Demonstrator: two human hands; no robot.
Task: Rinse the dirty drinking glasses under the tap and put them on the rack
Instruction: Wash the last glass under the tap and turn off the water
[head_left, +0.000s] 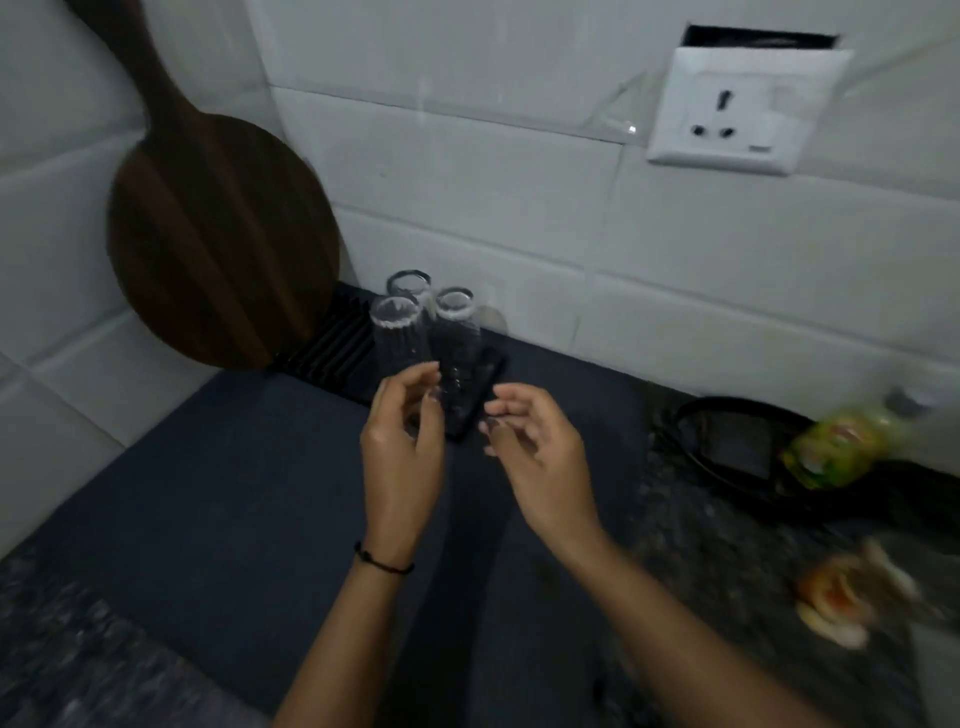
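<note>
Three clear ribbed drinking glasses stand upside down close together on a black ribbed rack (332, 345) in the counter's back corner: one at the back (409, 287), one front left (397, 332), one front right (458, 332). My left hand (402, 441) hovers just in front of the front-left glass, fingers curled and apart, holding nothing. My right hand (535, 441) is beside it at the rack's front right corner, fingers loosely apart and empty. Whether either hand touches a glass is unclear.
A round dark wooden board (218, 244) leans on the tiled wall behind the rack. A dark mat (218, 499) covers the counter. At right lie a black strainer-like item (737, 441), a green bottle (841, 447) and an orange-white blurred object (841, 597). A wall socket (737, 111) sits above.
</note>
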